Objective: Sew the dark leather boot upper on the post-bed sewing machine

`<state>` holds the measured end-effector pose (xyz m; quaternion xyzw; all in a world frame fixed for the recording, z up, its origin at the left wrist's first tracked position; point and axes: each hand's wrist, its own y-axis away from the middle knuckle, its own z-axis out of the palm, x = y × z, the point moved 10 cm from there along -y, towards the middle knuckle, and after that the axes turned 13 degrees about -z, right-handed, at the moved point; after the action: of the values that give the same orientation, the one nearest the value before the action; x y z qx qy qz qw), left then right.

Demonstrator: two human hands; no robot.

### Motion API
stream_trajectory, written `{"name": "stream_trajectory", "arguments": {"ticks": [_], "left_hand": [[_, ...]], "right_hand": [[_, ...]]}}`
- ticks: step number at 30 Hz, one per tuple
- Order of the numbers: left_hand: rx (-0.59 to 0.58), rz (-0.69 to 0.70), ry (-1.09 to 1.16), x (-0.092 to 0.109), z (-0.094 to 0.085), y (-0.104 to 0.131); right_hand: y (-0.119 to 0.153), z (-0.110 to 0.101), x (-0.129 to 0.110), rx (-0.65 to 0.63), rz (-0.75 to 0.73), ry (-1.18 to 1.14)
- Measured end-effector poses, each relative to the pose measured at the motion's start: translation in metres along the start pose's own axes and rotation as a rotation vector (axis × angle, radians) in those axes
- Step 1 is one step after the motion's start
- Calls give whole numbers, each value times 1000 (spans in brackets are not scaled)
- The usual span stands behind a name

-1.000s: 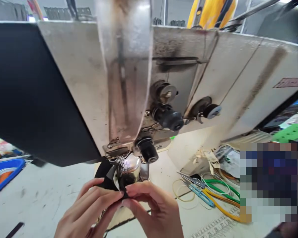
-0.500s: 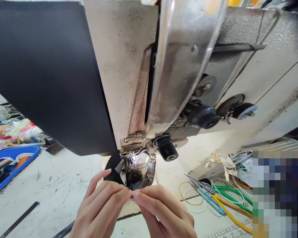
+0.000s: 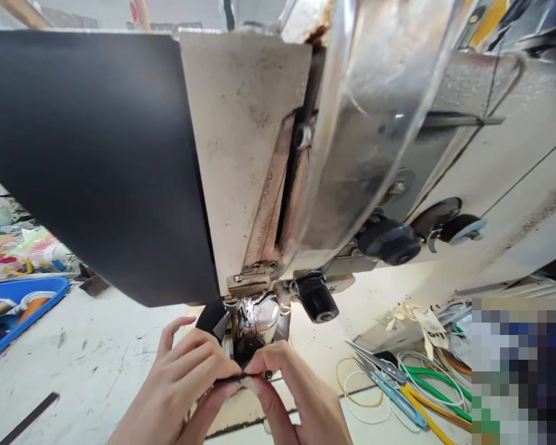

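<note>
Both hands meet just in front of the sewing machine's (image 3: 241,154) shiny presser foot (image 3: 256,315). The left hand (image 3: 180,386) has its fingers curled, thumb and forefinger closed on the near edge of a thin black piece (image 3: 235,377); the right hand (image 3: 301,402) mirrors it, its fingertips pinching the same dark strip from the other side, so the two thumbs nearly touch. The black piece shows as a narrow, flat, dark edge stretched between the fingertips, with more black material (image 3: 210,318) curving up behind the foot on its left. It sits low over the pale, scuffed surface (image 3: 97,364), directly below the needle area. Half a second ago the fingertips were pressed together on something barely visible; now the dark strip shows plainly between them, and the hands sit slightly lower and closer to the foot.
</note>
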<state>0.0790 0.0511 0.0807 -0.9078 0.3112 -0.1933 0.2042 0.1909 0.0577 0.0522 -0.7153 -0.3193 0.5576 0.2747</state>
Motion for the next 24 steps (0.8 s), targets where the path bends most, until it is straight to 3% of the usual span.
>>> {"name": "stream_trajectory", "arguments": {"ticks": [2,7,9,13,18,24], "left_hand": [[-66,-122,44,-18,5,-6],[-317,-803,352,-93,37,-8],[-412,-912,445,-104,50,-10],[-471,-956,454,-119,60,-13],[-376,-926,278,-132,51,-16],[-258,-790,321,-115,33,-39]], "right_hand": [[-6,-6,9,0,4,13],[-12,-19,11,17,-210,323],[-11,-23,11,63,-256,450],[-11,-17,9,55,-314,586],[-14,-17,11,30,-338,621],[-16,-16,16,-41,-329,610]]}}
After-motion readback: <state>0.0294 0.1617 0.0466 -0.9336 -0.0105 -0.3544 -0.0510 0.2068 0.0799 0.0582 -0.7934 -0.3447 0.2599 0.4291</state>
